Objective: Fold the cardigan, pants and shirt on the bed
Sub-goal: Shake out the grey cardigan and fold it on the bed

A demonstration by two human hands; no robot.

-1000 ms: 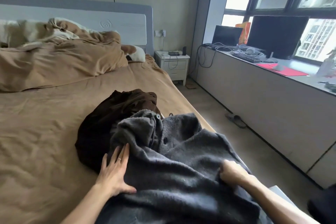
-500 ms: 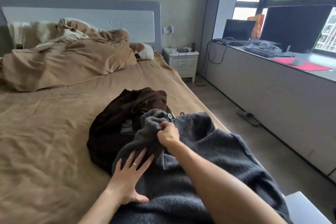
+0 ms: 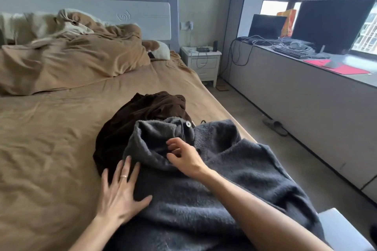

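1. The grey cardigan (image 3: 234,179) lies on the near right part of the bed (image 3: 51,149). Its body is spread toward the camera and its upper part is heaped in a hump, with 1 button (image 3: 188,124) showing on top.
2. The right hand (image 3: 183,157) is over that hump, fingers loosely curled and apart, with nothing in its grasp. Whether the fingertips touch the knit, I cannot tell.
3. The left hand (image 3: 120,191) lies flat with its fingers straight and spread, pressing the cardigan's left edge. Its fingertips reach toward the brown garment (image 3: 138,124), and it grips nothing.
4. The hump overlaps the brown garment, which touches it and seems to lie partly beneath it. Pulling the cardigan flat could drag that heap along and tangle the 2. Whether the brown heap is pants, shirt or both is unclear.
5. The cardigan's right side runs along the bed's right edge, so a tug that way could slide it off toward the floor.
6. The knit looks soft and stretchy. Hauling it by 1 point near the button would likely skew the front and leave a crooked fold.
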